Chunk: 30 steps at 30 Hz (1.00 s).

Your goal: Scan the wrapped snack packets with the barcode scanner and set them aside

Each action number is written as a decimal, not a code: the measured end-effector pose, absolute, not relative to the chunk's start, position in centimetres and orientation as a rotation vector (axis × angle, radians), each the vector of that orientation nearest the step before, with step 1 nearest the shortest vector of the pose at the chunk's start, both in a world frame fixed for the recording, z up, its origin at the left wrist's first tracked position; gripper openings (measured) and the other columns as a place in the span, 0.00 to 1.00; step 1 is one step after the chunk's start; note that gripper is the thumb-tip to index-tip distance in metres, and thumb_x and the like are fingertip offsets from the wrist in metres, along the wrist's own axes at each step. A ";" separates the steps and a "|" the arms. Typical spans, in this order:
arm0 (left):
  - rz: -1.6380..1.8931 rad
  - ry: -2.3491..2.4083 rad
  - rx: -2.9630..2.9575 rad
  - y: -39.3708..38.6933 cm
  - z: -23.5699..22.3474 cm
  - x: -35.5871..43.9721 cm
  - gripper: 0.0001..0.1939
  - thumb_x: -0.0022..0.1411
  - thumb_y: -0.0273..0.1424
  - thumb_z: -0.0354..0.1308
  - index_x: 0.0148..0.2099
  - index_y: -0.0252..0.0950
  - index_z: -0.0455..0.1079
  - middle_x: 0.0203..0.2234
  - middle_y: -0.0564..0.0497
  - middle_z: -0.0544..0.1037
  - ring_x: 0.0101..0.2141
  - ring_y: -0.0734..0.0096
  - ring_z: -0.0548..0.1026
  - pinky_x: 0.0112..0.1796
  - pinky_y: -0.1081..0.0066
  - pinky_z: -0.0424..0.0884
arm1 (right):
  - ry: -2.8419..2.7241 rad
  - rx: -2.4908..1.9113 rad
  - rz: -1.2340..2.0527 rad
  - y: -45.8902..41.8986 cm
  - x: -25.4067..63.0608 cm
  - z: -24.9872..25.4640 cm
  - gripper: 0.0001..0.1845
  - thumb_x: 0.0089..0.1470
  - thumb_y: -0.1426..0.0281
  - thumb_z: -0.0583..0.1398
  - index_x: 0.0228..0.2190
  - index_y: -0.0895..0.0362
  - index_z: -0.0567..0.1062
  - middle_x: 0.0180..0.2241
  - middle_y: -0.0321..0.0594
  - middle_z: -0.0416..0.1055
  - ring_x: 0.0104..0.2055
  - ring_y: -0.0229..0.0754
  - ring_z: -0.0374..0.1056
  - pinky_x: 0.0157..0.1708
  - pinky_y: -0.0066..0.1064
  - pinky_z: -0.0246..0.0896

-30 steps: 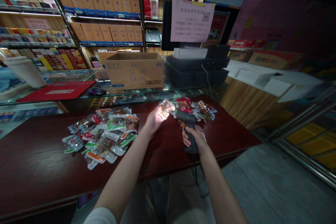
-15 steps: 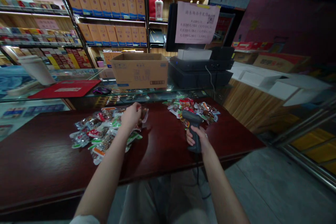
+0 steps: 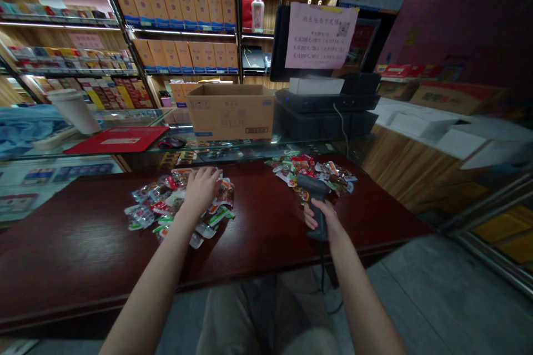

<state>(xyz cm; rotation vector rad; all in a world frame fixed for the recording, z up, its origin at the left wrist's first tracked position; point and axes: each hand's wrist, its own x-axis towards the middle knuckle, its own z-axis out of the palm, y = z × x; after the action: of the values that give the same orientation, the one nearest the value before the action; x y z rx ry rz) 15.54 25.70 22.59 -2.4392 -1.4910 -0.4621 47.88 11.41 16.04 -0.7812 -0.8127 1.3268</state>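
My left hand (image 3: 201, 188) is over the left heap of small snack packets (image 3: 166, 199), its fingers apart and resting on or just above the far edge of the heap. Clear wrappers with red, green and orange ends show around it; what lies under the palm is hidden. My right hand (image 3: 327, 215) grips the handle of a dark grey barcode scanner (image 3: 313, 186), whose head points away towards the left. Just beyond the scanner lies a second, smaller heap of similar packets (image 3: 303, 165). A cable hangs from the handle over the table edge.
The dark red table (image 3: 254, 222) carries both heaps. Behind it, a glass counter holds an open cardboard box (image 3: 231, 116), a mouse (image 3: 171, 142), a red folder (image 3: 119, 140), a white cup (image 3: 75, 111) and a monitor with a paper sign (image 3: 318, 36). White boxes (image 3: 420, 125) stand on the right.
My left hand has opened from a closed grip and settled flatter over the heap; a packet by its fingers now lies on the pile. The view has shifted slightly left.
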 end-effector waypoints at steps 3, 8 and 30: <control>-0.304 -1.465 -2.506 25.6 21.6 16.0 0.17 0.65 0.35 0.47 0.46 0.38 0.75 0.48 0.38 0.75 0.53 0.46 0.66 0.53 0.51 0.60 | -0.813 -0.761 1.324 11.4 47.8 16.1 0.13 0.52 0.62 0.63 0.29 0.55 0.64 0.17 0.27 0.61 0.11 0.28 0.51 0.11 0.22 0.48; -0.304 -1.537 -2.373 25.5 21.3 15.8 0.18 0.65 0.33 0.46 0.46 0.34 0.75 0.47 0.35 0.75 0.50 0.43 0.68 0.48 0.50 0.63 | -0.819 -0.715 1.346 11.5 47.8 16.4 0.14 0.51 0.62 0.63 0.30 0.55 0.64 0.17 0.26 0.61 0.10 0.28 0.51 0.10 0.21 0.48; -0.762 -1.258 -3.089 21.7 18.4 40.7 0.37 0.61 0.43 0.57 0.67 0.36 0.53 0.58 0.35 0.63 0.57 0.47 0.64 0.52 0.53 0.63 | -0.664 -0.772 1.110 9.3 53.7 16.3 0.19 0.46 0.59 0.66 0.35 0.54 0.65 0.16 0.24 0.61 0.10 0.29 0.52 0.11 0.22 0.49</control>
<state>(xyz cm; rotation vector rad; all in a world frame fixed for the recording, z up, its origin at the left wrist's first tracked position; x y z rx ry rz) 40.71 21.69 18.40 -3.0886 -1.2580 -0.7621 53.66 9.29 16.26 -0.7722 -0.6644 1.1103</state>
